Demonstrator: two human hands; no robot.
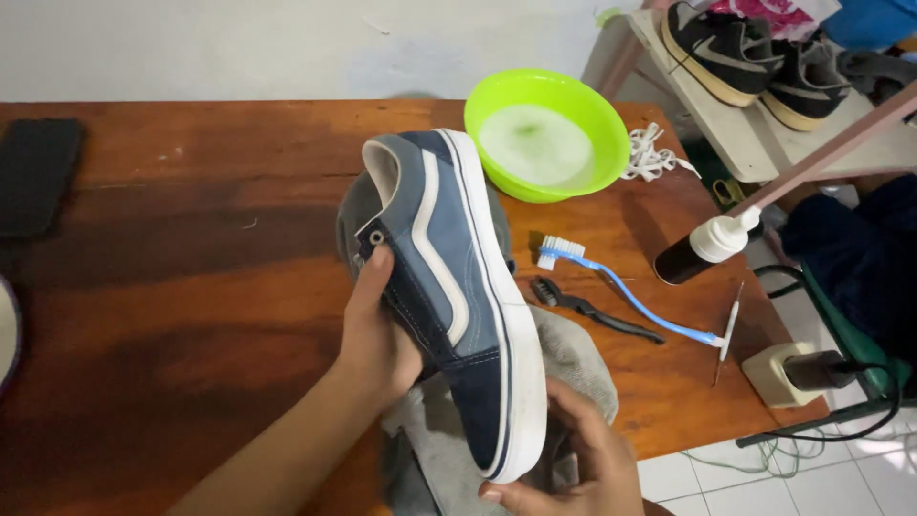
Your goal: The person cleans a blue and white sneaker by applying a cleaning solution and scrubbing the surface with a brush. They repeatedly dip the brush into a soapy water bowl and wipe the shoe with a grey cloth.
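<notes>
Blue sneaker (449, 287) gripped by left hand (377, 334), right hand (573, 459) fingers curled under toe; green bowl (497, 100) holds soapy water.

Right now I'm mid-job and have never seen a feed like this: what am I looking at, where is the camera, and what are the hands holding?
There is one picture, from a camera worn on the person's head, looking down at their own two bare hands. There is no machine.

The left hand grips the side of a blue shoe with a white stripe and white sole, turned on its side. The right hand supports the toe end from below. A grey cloth lies under the shoe.

All this is over a brown wooden table. On it stand a green bowl of cloudy liquid, white laces, a blue-handled brush, a small black brush and a bottle lying on its side. A rack to the right holds dark shoes.
</notes>
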